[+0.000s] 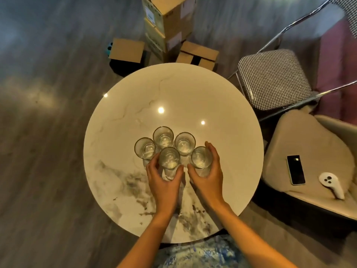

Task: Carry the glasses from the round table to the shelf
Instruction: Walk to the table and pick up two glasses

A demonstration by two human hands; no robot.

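Note:
Several clear drinking glasses stand clustered near the middle of the round marble table (119, 117). My left hand (164, 180) wraps around the nearest glass (169, 158), fingers on both sides of it. Around the right-hand glass (200, 157) curls my right hand (209, 176), thumb on its near side and fingers on its far side. Both glasses stand on the table. Behind them are a left glass (145, 147), a back glass (163, 136) and a back-right glass (185, 143), untouched. No shelf is in view.
Cardboard boxes (170, 26) are stacked on the floor beyond the table. A houndstooth chair (274, 78) stands at the right. Nearer on the right, a beige armchair (309, 151) holds a phone (295, 170) and a white controller (331, 184).

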